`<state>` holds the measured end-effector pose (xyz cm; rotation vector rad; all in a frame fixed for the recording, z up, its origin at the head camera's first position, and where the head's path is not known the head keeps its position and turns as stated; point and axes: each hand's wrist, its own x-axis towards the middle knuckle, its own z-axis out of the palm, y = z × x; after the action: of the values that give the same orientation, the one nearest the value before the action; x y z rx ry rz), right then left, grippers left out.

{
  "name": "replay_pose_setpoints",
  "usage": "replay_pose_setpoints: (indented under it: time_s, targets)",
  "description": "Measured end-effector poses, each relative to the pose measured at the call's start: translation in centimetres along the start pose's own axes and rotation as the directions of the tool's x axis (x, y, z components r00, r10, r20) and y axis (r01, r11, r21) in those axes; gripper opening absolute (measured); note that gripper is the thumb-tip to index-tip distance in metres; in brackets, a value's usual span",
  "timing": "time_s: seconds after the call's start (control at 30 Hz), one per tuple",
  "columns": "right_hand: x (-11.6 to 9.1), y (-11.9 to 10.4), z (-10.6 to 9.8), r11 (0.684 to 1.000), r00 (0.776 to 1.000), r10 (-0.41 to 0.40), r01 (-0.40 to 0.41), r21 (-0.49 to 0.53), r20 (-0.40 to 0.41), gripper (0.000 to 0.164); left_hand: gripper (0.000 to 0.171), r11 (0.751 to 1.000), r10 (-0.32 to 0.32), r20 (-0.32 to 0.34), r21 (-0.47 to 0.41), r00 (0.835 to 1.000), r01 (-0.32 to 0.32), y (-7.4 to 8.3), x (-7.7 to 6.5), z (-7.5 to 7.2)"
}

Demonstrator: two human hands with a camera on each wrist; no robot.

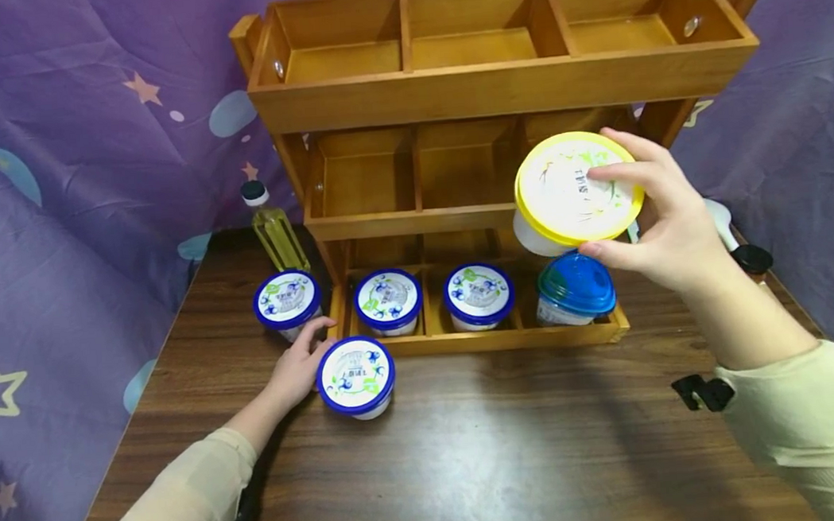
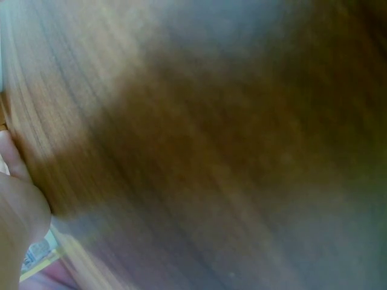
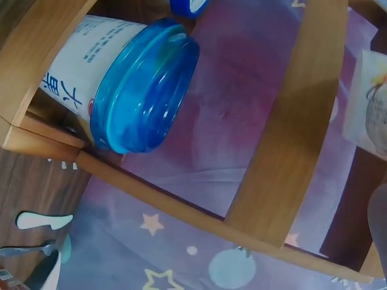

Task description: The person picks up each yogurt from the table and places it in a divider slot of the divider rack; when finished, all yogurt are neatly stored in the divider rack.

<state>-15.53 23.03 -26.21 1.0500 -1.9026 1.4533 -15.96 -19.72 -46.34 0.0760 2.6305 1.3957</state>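
My right hand (image 1: pixel 668 213) holds up a white tub with a yellow lid (image 1: pixel 577 188), thumb at the near rim and one finger across the lid. It hangs in front of the middle tier's right compartment; part of it shows at the right wrist view's edge (image 3: pixel 373 106). My left hand (image 1: pixel 300 371) is low over the table, its fingers round the left and far side of a tub with a dark-blue lid (image 1: pixel 355 376); its thumb is hidden. Just beyond that hand stands another blue-lidded tub (image 1: pixel 287 300).
A three-tier wooden rack (image 1: pixel 507 91) stands at the back. Its bottom tier holds two blue-lidded tubs (image 1: pixel 388 298) (image 1: pixel 479 295) and a tub with a clear blue domed lid (image 3: pixel 145 90). An oil bottle (image 1: pixel 276 229) stands left; a black-capped jar (image 1: pixel 751 260) is right.
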Motion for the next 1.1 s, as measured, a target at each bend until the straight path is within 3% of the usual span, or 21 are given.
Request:
replay_pose_setpoints:
  time_s: [0.27,0.43,0.63,0.77,1.1]
  targets:
    - [0.0,0.6,-0.4,0.985,0.988,-0.005,-0.022,-0.172,-0.155,0.086,0.032,1.000,0.001,0.002,0.000,1.000,-0.001,-0.1,0.0,0.0]
    - [-0.3,1.3,-0.7,0.959,0.968,-0.043,-0.030,-0.283,-0.248,0.092,0.031,1.000,-0.004,0.002,-0.002,1.000,0.004,0.0,0.0,0.1]
    - [-0.5,1.7,-0.6,0.918,0.949,-0.090,-0.039,-0.396,-0.302,0.091,0.031,1.000,-0.003,0.001,-0.004,1.000,0.003,0.0,0.0,0.1]
    - [-0.6,2.2,-0.6,0.899,0.942,-0.102,-0.050,-0.434,-0.321,0.089,0.031,1.000,0.003,-0.006,-0.009,1.000,-0.003,-0.1,0.0,0.1]
    - [-1.7,3.7,-0.9,0.831,0.963,-0.074,-0.085,-0.550,-0.260,0.081,0.030,1.000,0.027,-0.031,-0.003,0.999,-0.027,-0.3,0.0,0.3]
